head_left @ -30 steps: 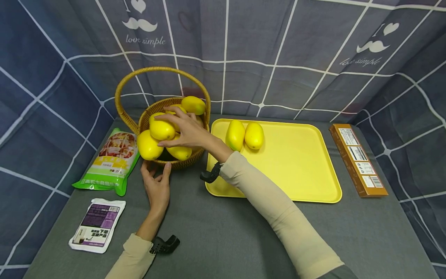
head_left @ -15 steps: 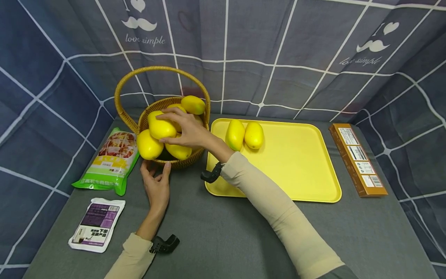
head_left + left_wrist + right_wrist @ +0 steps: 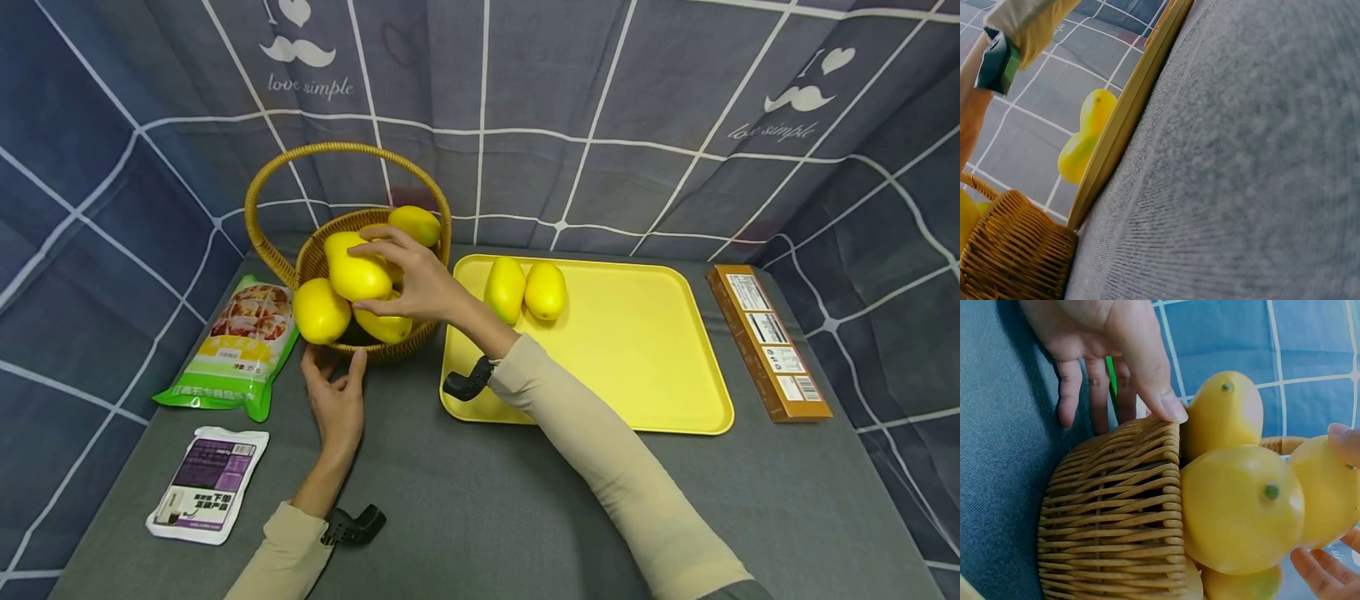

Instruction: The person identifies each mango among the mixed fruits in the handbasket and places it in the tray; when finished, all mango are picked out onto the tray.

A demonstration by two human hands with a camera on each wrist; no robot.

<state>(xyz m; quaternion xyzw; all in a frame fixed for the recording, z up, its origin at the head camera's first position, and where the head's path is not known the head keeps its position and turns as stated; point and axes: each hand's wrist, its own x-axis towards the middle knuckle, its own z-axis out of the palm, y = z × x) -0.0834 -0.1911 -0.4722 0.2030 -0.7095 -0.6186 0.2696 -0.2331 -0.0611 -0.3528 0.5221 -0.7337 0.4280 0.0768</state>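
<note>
Your right hand (image 3: 423,279) grips a mango (image 3: 355,268) over the basket (image 3: 408,342).
Your left hand (image 3: 337,408), spread wide, rests against the basket's near wall; other mangoes (image 3: 320,313) lie inside, and two more mangoes (image 3: 506,291) sit side by side on the yellow tray (image 3: 630,354).

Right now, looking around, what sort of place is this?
Probably a small staged tabletop set, not a working kitchen: grid-patterned cloth hangs at the back and both sides of a grey-covered table, which bears a basket of yellow fruit and a yellow tray.
</note>
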